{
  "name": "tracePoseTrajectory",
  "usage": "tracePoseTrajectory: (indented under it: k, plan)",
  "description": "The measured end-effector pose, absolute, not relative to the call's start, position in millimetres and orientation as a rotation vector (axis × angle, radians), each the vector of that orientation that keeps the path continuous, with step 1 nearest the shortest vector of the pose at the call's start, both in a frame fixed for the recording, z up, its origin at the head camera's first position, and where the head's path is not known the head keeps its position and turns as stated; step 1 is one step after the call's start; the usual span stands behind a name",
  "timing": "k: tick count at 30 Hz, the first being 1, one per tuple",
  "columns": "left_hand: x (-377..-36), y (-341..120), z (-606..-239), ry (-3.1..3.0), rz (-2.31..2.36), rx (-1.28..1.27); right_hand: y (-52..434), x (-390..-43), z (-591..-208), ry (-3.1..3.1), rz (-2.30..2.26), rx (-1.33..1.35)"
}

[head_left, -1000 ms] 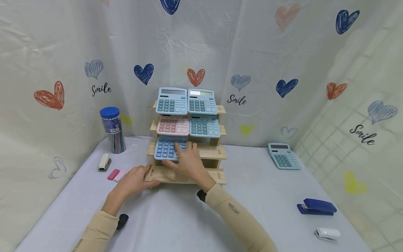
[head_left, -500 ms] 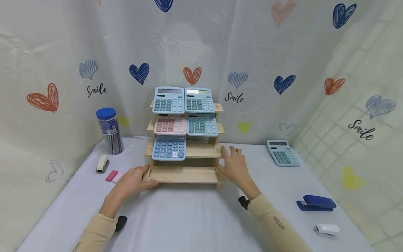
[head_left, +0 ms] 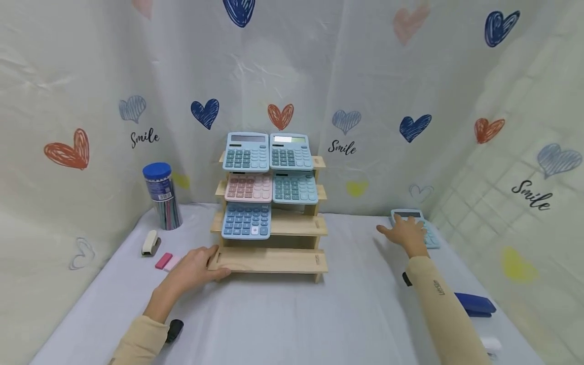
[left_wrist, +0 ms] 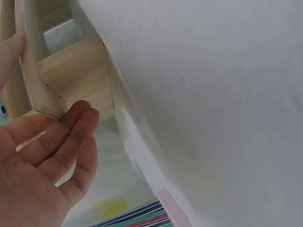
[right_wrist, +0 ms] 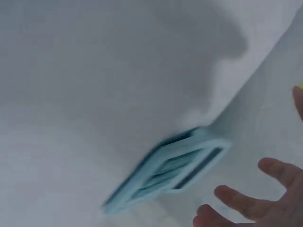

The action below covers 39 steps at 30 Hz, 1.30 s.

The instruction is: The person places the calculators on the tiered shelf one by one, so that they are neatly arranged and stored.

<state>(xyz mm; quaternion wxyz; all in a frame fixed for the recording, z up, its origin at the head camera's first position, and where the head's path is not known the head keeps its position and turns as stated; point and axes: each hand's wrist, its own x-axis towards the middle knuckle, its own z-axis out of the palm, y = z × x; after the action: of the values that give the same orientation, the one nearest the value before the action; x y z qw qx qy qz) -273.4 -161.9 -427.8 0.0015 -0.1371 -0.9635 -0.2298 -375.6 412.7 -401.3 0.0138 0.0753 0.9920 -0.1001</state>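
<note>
A tiered wooden rack [head_left: 296,221] stands at the back of the white table. Its top tier carries two light-blue calculators [head_left: 247,151], the tier below a pink calculator [head_left: 248,186] and a teal calculator [head_left: 295,187], the third tier a blue calculator [head_left: 246,220]. My left hand [head_left: 196,264] grips the left end of the rack's bottom shelf [left_wrist: 71,75], with the thumb above the board and the fingers [left_wrist: 71,125] at its corner. My right hand [head_left: 402,231] is stretched out with spread fingers [right_wrist: 246,201] over a loose light-blue calculator [head_left: 431,237] [right_wrist: 165,170] at the far right. It holds nothing.
At the left stand a blue-lidded tub of pencils [head_left: 161,195], a small white stapler [head_left: 150,242] and pink erasers [head_left: 166,261]. A dark blue stapler [head_left: 476,305] and a white stapler [head_left: 491,344] lie at the right front. A heart-printed curtain [head_left: 365,76] closes in the table.
My right hand left the blue calculator on the rack and swept right across the table to the loose calculator. The left hand stayed on the rack's bottom shelf.
</note>
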Motion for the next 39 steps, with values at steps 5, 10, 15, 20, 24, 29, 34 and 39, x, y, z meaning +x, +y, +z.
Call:
tracePoseTrajectory:
  k: [5,10,15,20,24,29,34,39]
  plan:
    - [-272,-161,-428,-3.002,-0.718,-0.425,446,-380,-411,2.976,-0.407,0.365]
    - [-270,-159,-428,-3.019,-0.701,-0.401,463,-378,-424,2.912,-0.444,0.462]
    - [-268,-156,-429,-3.046,-0.723,-0.385,470,-373,-431,2.873,-0.439,0.481]
    - [-268,-159,-428,-3.035,-0.725,-0.377,469,-376,-424,2.864,-0.377,0.444]
    - [-270,-160,-428,-3.035,-0.718,-0.378,465,-379,-417,2.841,-0.382,0.414]
    - [-270,-160,-426,-3.04,-0.709,-0.386,457,-379,-413,2.824,-0.408,0.338]
    - [-268,-159,-425,-3.007,-0.704,-0.433,438,-376,-413,2.836,-0.435,0.249]
    - [-268,-162,-424,-3.004,-0.702,-0.437,406,-368,-409,2.926,-0.408,0.147]
